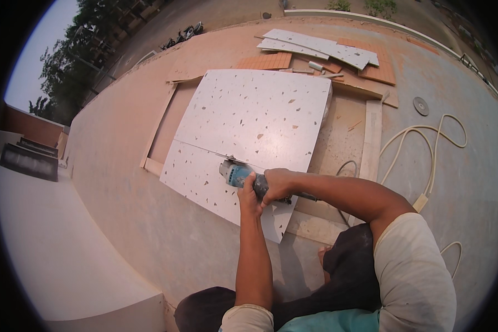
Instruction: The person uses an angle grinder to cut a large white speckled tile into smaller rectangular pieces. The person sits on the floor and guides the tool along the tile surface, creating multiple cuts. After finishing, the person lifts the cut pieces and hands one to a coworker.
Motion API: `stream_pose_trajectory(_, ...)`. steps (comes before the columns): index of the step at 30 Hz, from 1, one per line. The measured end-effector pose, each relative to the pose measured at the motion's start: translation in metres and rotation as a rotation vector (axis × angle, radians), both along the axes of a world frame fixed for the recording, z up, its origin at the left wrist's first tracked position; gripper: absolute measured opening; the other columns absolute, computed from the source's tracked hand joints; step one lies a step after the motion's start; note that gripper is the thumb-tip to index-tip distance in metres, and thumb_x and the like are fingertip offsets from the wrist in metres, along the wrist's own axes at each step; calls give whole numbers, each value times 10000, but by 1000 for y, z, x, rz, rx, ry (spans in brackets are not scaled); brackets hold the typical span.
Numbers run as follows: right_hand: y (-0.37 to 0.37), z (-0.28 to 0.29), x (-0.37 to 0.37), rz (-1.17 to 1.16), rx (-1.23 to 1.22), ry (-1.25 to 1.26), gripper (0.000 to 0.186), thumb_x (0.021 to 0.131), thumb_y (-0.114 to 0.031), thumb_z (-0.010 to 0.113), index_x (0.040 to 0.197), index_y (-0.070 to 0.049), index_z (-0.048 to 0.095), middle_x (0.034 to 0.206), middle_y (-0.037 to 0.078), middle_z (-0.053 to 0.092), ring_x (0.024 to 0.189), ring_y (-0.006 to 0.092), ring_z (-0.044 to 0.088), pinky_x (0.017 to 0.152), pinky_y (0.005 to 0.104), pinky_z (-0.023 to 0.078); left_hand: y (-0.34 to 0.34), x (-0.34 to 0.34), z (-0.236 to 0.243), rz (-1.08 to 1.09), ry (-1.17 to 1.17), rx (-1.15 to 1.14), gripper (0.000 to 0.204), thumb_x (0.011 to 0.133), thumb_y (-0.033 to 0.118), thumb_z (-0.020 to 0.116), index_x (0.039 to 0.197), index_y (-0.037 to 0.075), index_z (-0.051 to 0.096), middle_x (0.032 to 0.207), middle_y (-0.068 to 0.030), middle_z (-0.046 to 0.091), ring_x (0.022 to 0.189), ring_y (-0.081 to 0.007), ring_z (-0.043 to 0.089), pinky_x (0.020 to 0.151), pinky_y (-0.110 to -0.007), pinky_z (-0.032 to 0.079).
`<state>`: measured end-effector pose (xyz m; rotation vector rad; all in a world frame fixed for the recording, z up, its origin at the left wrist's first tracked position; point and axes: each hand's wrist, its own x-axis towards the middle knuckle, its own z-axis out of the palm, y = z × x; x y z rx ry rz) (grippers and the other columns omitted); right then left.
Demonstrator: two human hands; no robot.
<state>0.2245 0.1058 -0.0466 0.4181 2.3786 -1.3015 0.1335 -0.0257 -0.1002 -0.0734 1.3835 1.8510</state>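
Note:
A large white tile (pixel 254 113) with brown and grey flecks lies flat across a wooden frame (pixel 373 127). My two hands hold a blue and black angle grinder (pixel 238 175) down against it. My left hand (pixel 250 199) is closed around the tool's body, close behind its head. Behind it, my right hand (pixel 276 185) grips the dark rear part, where a cord trails off to the right. The grinder's disc meets the tile on a thin dark straight line, which runs from the tile's left edge to the tool. How deep that line goes, I cannot tell.
White speckled offcuts (pixel 321 47) and orange tiles (pixel 265 61) lie beyond the frame. A loose grey disc (pixel 421 106) rests on the floor at right, near a looped cream cable (pixel 432 145) with a connector block (pixel 420 203). A low white wall (pixel 88 249) stands at left.

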Motion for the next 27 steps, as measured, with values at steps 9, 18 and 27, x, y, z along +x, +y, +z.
stream_pose_trajectory(9,-1,1,-1,-20,-32,22,669,562,-446,844,891,108,666,854,249,693,797,331,692,719,376,530,1,-1,2,14,-16,1,235,876,228,675,982,38,589,869,-58,637,736,-174,654,675,-324,551)
stream_pose_trajectory(18,-1,1,-3,-25,-30,12,646,557,-438,849,871,98,676,842,236,695,782,319,694,708,370,533,2,-3,4,21,-19,-30,265,856,215,695,997,20,586,862,-58,632,705,-174,653,639,-322,558)
stream_pose_trajectory(27,-1,4,-5,-27,-32,-5,622,563,-425,840,874,89,682,838,221,697,768,307,693,699,363,533,2,-7,-1,-2,-4,-44,253,890,269,650,950,29,594,855,-85,661,732,-199,679,663,-338,568)
